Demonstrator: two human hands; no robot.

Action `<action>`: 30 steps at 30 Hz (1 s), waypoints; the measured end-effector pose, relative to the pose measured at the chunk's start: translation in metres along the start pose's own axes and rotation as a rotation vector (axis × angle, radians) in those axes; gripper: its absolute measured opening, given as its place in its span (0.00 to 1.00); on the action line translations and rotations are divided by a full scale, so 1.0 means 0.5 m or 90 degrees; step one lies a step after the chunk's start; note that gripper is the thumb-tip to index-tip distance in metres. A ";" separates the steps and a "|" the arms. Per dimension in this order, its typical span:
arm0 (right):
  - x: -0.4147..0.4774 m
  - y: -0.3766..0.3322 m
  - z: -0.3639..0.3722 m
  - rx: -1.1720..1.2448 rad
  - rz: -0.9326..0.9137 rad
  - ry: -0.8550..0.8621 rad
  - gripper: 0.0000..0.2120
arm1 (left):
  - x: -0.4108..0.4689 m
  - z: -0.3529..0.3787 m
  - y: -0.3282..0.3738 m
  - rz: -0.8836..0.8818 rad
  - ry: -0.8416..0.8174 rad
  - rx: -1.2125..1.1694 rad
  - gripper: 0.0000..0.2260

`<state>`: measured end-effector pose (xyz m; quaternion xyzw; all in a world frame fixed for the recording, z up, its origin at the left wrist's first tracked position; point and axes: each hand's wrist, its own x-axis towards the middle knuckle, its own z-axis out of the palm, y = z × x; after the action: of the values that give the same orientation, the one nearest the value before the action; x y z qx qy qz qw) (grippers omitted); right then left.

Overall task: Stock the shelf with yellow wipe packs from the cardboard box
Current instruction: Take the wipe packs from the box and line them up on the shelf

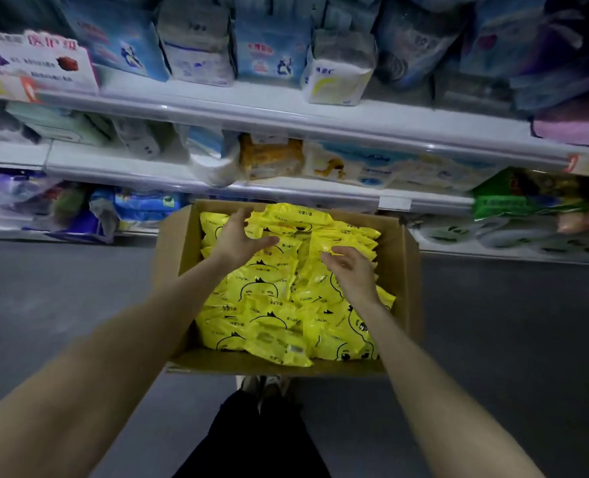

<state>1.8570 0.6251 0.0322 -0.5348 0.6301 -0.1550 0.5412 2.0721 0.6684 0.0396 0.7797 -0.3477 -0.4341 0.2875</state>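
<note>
reaching into an open cardboard box (403, 270) at frame centre, heaped with yellow wipe packs (265, 291). left grip (241, 236) and right grip (351, 274) hover wide, fingers loosely spread, holding nothing, likely poised to gather packs for the shelf (113, 167) above.

Grey floor (62, 305) carries an open cardboard box (407, 270), just in front of the shelving; the top shelf (251, 108) holds blue and white packs (269, 53); the middle shelf (113, 167) bears an orange pack (269, 160); the lowest shelf (493, 253) holds a blue pack (144, 205) at left.
</note>
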 end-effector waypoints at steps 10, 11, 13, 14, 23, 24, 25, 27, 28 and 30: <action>0.041 0.032 0.034 0.042 0.081 0.037 0.16 | 0.130 0.066 -0.020 0.002 -0.015 0.047 0.30; 0.045 0.034 0.036 0.043 0.087 0.039 0.17 | 0.141 0.071 -0.022 0.002 -0.007 0.077 0.29; 0.053 0.035 0.038 0.044 0.096 0.046 0.17 | 0.158 0.079 -0.025 0.010 0.005 0.147 0.27; 0.058 0.037 0.039 0.043 0.101 0.049 0.17 | 0.164 0.083 -0.025 0.018 0.005 0.180 0.26; 0.081 0.025 0.046 0.027 0.100 0.039 0.23 | 0.154 0.073 -0.016 0.014 -0.023 0.009 0.22; 0.084 0.021 0.046 0.029 0.098 0.040 0.26 | 0.149 0.065 -0.015 0.004 -0.035 -0.008 0.22; 0.086 0.016 0.046 0.034 0.098 0.040 0.29 | 0.145 0.057 -0.016 -0.005 -0.047 -0.022 0.22; 0.090 0.003 0.047 0.047 0.102 0.026 0.36 | 0.132 0.040 -0.018 -0.011 -0.069 -0.056 0.18; 0.091 -0.003 0.047 0.053 0.102 0.015 0.38 | 0.126 0.035 -0.018 -0.007 -0.091 -0.065 0.15; 0.093 -0.013 0.047 0.058 0.100 -0.025 0.40 | 0.111 0.026 -0.020 -0.013 -0.134 -0.062 0.15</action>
<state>1.8874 0.5926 0.0044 -0.4613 0.6518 -0.1300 0.5877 2.0850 0.6285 -0.0001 0.7184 -0.3467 -0.5328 0.2824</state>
